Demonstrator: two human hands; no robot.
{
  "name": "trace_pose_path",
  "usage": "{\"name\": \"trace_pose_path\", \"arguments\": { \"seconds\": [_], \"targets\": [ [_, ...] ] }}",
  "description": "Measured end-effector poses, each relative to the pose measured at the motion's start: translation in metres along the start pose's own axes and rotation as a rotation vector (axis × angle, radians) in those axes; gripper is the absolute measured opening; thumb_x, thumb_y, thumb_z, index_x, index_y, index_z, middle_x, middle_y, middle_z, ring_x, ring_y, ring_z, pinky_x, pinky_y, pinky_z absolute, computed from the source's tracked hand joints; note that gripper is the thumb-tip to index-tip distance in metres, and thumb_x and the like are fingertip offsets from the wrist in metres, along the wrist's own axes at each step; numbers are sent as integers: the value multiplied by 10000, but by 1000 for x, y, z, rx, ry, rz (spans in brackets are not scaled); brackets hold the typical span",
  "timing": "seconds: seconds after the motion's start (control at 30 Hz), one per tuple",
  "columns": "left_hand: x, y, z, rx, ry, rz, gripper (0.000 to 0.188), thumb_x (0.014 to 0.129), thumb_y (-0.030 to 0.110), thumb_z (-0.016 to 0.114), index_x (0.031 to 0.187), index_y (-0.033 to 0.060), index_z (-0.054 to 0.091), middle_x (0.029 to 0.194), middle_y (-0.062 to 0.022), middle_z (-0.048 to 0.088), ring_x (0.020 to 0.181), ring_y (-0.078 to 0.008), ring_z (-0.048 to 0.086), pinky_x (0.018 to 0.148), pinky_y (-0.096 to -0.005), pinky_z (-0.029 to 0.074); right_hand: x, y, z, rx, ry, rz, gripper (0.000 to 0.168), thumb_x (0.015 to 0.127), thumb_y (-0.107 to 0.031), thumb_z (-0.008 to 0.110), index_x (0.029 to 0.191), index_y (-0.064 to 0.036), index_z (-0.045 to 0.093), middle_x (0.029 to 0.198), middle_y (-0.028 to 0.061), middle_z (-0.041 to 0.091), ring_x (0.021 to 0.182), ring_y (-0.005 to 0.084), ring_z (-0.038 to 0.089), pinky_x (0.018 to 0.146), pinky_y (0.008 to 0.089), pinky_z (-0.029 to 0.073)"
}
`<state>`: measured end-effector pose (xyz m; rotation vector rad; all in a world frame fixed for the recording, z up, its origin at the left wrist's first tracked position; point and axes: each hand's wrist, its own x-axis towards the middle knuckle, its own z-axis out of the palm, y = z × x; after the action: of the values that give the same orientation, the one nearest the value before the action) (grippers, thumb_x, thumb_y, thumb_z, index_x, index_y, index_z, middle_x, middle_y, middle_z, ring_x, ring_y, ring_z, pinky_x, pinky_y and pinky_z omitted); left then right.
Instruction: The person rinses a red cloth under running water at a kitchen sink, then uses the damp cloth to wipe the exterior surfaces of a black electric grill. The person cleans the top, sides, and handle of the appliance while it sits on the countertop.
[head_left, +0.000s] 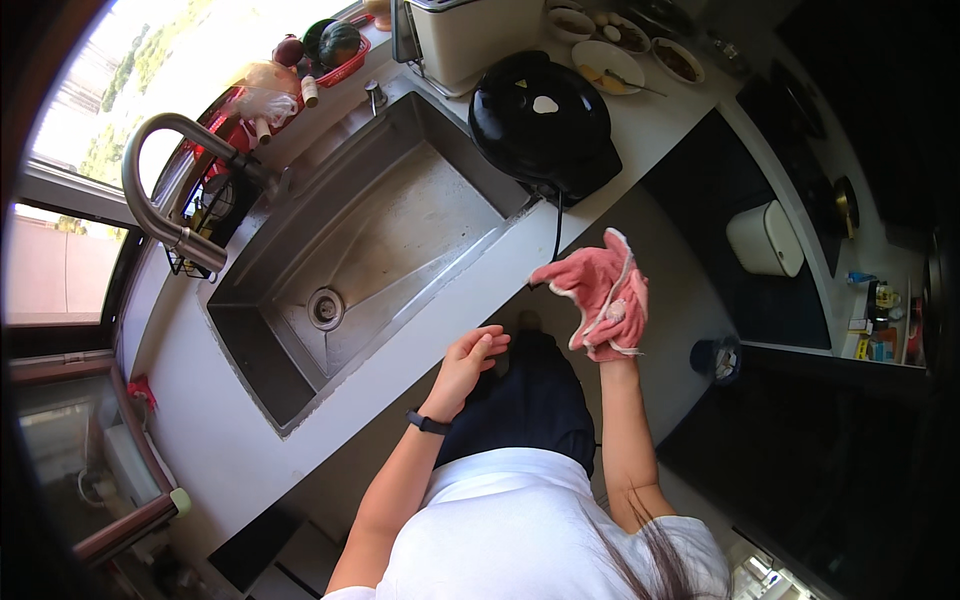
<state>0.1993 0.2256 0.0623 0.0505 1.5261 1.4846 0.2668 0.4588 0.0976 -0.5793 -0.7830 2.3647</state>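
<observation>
A pink cloth (592, 289) with white edging is bunched over my right hand (616, 310), hiding most of the hand. It is held up in front of the counter's edge, near the black cord (559, 229) of a round black electric cooking appliance (540, 127). My left hand (469, 364) is empty and loosely curved, with a dark band (428, 423) on the wrist. It hovers by the front edge of the white countertop (360, 416). Beyond it lies a stainless steel sink (390, 225) with a round drain (325, 308).
A curved faucet (169, 172) rises at the sink's left. Plates of food (607, 64) stand behind the appliance. Produce fills a red basket (349, 71) by the window. A white bin (765, 238) is mounted at right, with a small trash bin (712, 360) below.
</observation>
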Motion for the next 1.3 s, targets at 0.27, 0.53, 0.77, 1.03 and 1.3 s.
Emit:
{"name": "trace_pose_path", "arguments": {
  "seconds": [0.27,0.53,0.77,1.03,1.3],
  "targets": [
    [167,-68,84,251,190,-34,565,1028,291,608,1485,-15,474,1154,-202,705,1046,-232,679,890,-358,531,111,6,-125,-848,11,-360,150,1028,-158,545,1003,-12,568,1067,71,561,996,139,570,875,334,486],
    [154,-60,94,635,395,5,295,1025,330,607,989,49,692,998,-249,667,907,-440,633,754,-486,492,146,32,-134,-1482,-644,-677,188,915,-221,675,1019,-74,730,1153,172,686,1115,376,630,982,512,482],
    [58,8,103,690,604,313,185,1001,166,656,907,18,714,994,-132,589,908,-293,593,758,-374,495,138,70,-89,-1487,-1219,-568,231,912,-311,609,989,-113,699,1098,119,704,1074,333,656,945,512,493],
    [55,21,92,793,674,323,213,1043,169,610,959,-18,666,1021,-143,611,837,-289,621,704,-345,505,141,67,-107,-1448,-934,-642,379,927,-421,632,1178,-141,678,1250,105,675,1212,333,613,1050,500,464],
    [77,10,66,840,771,289,221,1045,200,608,951,22,699,1014,-130,607,865,-289,607,714,-366,503,189,-15,-176,-1636,-674,-757,353,887,-364,720,1167,-150,708,1202,101,692,1076,343,671,906,478,552]
  ]
}}
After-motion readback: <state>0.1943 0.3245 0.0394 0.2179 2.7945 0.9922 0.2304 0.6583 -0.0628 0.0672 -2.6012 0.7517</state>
